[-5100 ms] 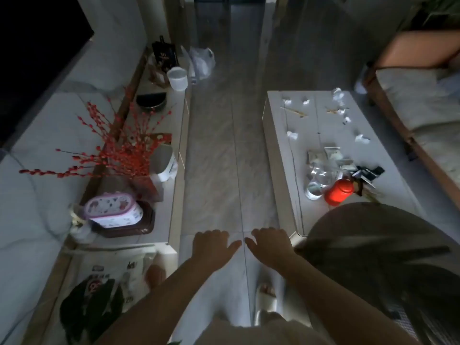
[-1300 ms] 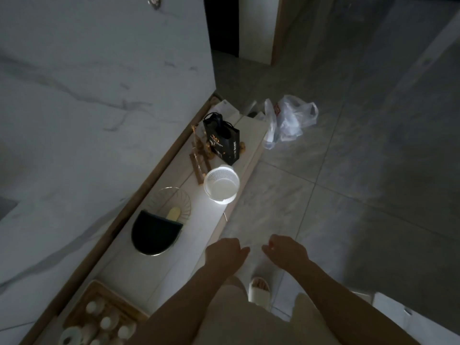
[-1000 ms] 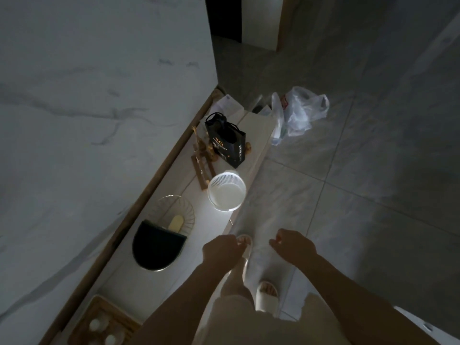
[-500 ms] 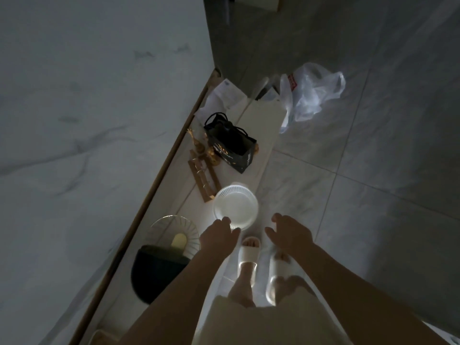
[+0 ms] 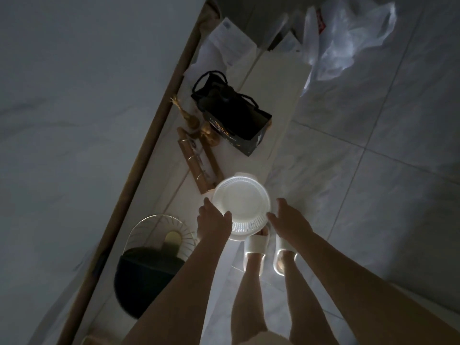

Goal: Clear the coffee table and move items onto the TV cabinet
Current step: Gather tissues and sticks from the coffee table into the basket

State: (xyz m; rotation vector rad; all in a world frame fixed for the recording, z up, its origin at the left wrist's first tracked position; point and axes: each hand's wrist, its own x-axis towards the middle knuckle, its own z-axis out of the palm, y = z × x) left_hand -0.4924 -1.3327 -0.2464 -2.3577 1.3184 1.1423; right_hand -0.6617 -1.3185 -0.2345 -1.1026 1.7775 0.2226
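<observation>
A white perforated plastic basket [image 5: 241, 204] stands near the front edge of the white TV cabinet [image 5: 276, 95]. My left hand [image 5: 214, 221] is at the basket's left side, with the thumb over the rim and the fingers outside it. At the right side, my right hand [image 5: 288, 220] has its thumb tip touching the rim and its fingers spread, apart from the wall. The basket looks empty inside. The coffee table is out of view.
On the cabinet behind the basket are a black gift bag [image 5: 231, 120], a wooden rack [image 5: 199, 163] and gold ornaments [image 5: 189, 118]. A wire bowl [image 5: 159, 232] and a dark round object [image 5: 146, 277] sit to the left. A plastic bag [image 5: 348, 33] lies on the tiled floor.
I have stepped closer and leaned over the cabinet. Both hands moved forward from in front of the basket to its two sides, and the left thumb now lies over the rim.
</observation>
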